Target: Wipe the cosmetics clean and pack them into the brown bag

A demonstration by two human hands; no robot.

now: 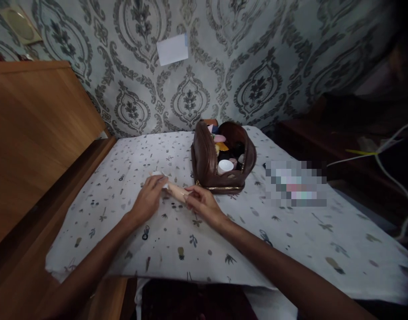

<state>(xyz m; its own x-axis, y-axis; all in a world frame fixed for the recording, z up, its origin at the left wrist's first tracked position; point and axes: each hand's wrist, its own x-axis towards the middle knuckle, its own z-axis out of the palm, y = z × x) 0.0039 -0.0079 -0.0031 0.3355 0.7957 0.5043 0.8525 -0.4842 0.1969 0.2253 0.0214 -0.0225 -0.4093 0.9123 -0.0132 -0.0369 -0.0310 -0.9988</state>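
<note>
Between my hands is a beige, glossy tube (pixel 176 192), slanting from upper left to lower right just above the patterned cloth. My right hand (pixel 204 205) pinches its lower right end with thumb and fingers. At the other end my left hand (pixel 151 195) has its fingers closed over a small white piece (pixel 160 174), perhaps a tissue or wipe, against the tube. Behind and right of my hands stands a brown toiletry bag (pixel 204 155), unzipped. Inside it show a white round jar (pixel 226 166), a pink item (pixel 219 138) and several darker things.
A white cloth (pixel 140 249) with small plant prints covers the table. To the right lies a blurred-out flat object (pixel 296 183). A wooden panel (pixel 34 146) borders the left side, a patterned wall (pixel 190 93) the back. White cables (pixel 387 151) hang at the right.
</note>
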